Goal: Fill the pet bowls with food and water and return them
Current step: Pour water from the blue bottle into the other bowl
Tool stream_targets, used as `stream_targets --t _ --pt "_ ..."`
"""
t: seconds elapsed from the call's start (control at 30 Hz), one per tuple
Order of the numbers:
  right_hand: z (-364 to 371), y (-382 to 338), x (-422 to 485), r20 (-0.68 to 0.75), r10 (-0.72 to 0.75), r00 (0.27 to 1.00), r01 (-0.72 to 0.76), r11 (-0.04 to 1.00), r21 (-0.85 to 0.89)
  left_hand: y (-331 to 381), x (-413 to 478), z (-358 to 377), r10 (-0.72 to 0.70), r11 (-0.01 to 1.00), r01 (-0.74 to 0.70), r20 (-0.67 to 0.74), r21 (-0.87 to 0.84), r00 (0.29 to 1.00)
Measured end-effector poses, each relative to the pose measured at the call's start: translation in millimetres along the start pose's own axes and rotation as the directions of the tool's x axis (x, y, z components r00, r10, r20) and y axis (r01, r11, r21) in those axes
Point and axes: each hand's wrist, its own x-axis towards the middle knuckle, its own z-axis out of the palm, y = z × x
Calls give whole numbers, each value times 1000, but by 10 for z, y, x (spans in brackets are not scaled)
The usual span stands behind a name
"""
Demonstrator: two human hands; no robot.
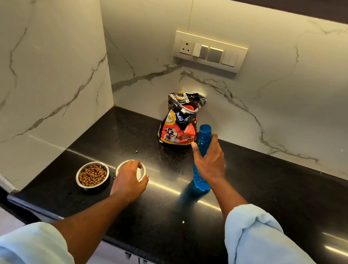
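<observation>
A steel bowl (92,175) full of brown kibble sits on the black counter (157,214) at the left. Just right of it stands a second steel bowl (140,172); my left hand (129,181) covers most of it, fingers curled over its rim. What the second bowl contains is hidden. My right hand (209,159) grips a blue plastic bottle (205,136) around its middle; the bottle stands upright on the counter with no cap on. An opened dog food bag (179,119) stands behind the bottle, near the wall.
Marble walls close the counter at the back and the left. A switch panel (210,52) is mounted on the back wall. A stray kibble (137,151) and a pale crumb (183,222) lie on the counter. The counter's front edge runs just below my forearms.
</observation>
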Motion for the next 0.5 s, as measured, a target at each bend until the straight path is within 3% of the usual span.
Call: stream_targets --t 0.1,0.23,0.37,0.5 --pt "134 -98 30 111 -76 991 78 997 -20 -128 1 -62 -106 993 105 -27 -48 994" --pt "348 -230 19 181 -189 965 211 971 -113 -336 -21 -78 -351 928 347 -9 -134 936" --pt "575 -310 6 286 -280 916 337 925 -175 -528 -84 -14 -629 745 612 27 -264 777" --pt "756 -362 18 350 -294 890 371 912 -177 -598 -77 38 -724 583 717 155 -382 672"
